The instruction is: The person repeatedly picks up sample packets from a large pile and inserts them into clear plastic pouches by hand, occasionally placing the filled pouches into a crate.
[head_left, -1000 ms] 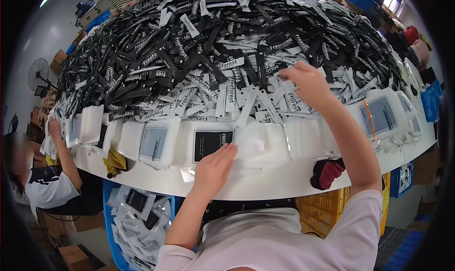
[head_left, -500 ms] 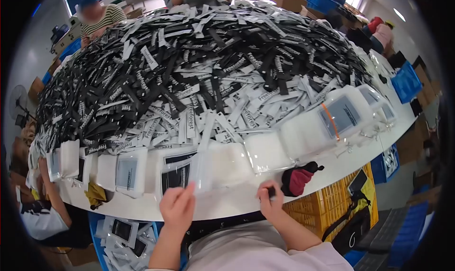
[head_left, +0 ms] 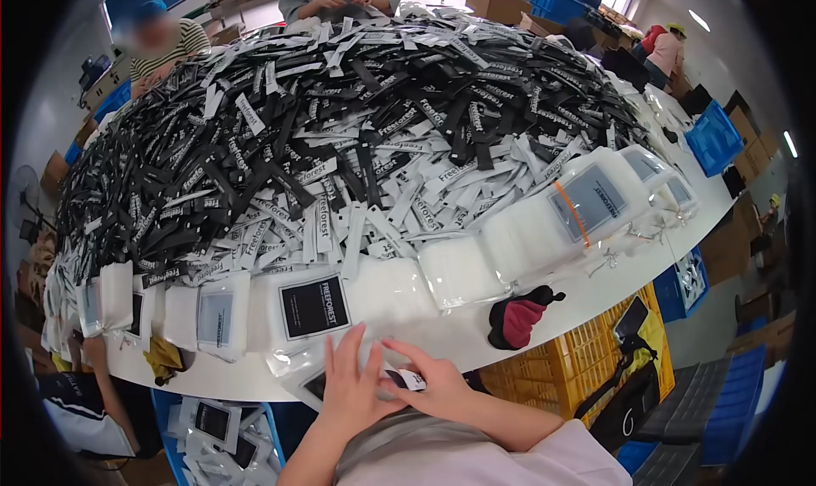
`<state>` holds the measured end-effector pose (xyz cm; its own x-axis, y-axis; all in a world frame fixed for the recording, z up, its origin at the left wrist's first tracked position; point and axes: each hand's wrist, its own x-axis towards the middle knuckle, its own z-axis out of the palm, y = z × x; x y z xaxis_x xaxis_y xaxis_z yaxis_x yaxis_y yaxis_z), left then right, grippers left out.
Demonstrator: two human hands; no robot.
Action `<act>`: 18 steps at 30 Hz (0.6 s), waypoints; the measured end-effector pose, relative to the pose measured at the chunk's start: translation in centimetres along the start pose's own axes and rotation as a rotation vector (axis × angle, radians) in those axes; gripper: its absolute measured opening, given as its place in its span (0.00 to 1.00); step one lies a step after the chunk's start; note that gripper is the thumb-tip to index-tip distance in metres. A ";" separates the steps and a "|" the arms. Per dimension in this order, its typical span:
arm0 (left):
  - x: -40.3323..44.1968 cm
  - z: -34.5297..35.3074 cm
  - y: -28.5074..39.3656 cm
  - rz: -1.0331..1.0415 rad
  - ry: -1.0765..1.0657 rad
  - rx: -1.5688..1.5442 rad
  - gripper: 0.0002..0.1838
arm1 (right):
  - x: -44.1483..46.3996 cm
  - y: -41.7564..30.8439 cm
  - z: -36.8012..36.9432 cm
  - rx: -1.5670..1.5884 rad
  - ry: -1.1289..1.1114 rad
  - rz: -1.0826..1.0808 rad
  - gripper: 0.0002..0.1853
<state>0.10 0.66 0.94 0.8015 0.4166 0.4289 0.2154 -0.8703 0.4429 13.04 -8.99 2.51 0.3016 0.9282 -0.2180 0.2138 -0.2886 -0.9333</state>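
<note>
At the table's front edge my left hand [head_left: 350, 386] is closed round a clear plastic bag [head_left: 297, 369] that has a dark label. My right hand [head_left: 433, 386] touches the left one and pinches a small black and white packet [head_left: 406, 379] at the bag. Just beyond my hands lies a stack of clear bags with a black FREEFOREST label [head_left: 314, 306]. Beside it are stacks of blank white pouches [head_left: 387, 289]. A large heap of black and white stick packets [head_left: 340, 146] covers the table behind them.
A red and black cloth pouch [head_left: 520, 318] lies right of my hands, a yellow cloth [head_left: 163, 358] to the left. Below the edge stand a blue bin [head_left: 274, 435] of filled bags and a yellow crate [head_left: 578, 358]. Co-workers sit left and across the table.
My right hand has come back from the heap to my left hand with a small packet. My left hand has drawn a bag off the labelled stack to the table's edge.
</note>
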 end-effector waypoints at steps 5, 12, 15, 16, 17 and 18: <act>-1.4 0.8 -0.4 -0.009 0.062 0.051 0.53 | 0.4 2.1 1.6 -0.064 0.151 -0.142 0.20; -2.1 -0.4 -1.0 -0.158 -0.131 -0.173 0.61 | 0.4 0.8 2.2 0.067 -0.063 -0.137 0.13; -3.3 -0.7 -0.7 -0.170 -0.031 -0.456 0.53 | 0.8 -0.5 0.9 -0.087 -0.095 -0.201 0.15; -3.3 -1.2 -0.4 -0.176 -0.003 -0.522 0.51 | 0.8 -0.4 0.8 -0.034 -0.142 -0.232 0.16; -3.0 -1.5 -0.2 -0.177 0.046 -0.518 0.44 | 1.0 -0.1 0.6 0.015 -0.190 -0.266 0.16; -2.7 -1.8 -0.3 -0.170 0.049 -0.446 0.44 | 1.2 0.1 0.4 0.064 -0.241 -0.301 0.17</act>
<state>-3.15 0.27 1.06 0.7460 0.5645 0.3532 0.0724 -0.5960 0.7997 13.04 -7.84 2.04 0.0054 0.9999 0.0148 0.1990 0.0134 -0.9799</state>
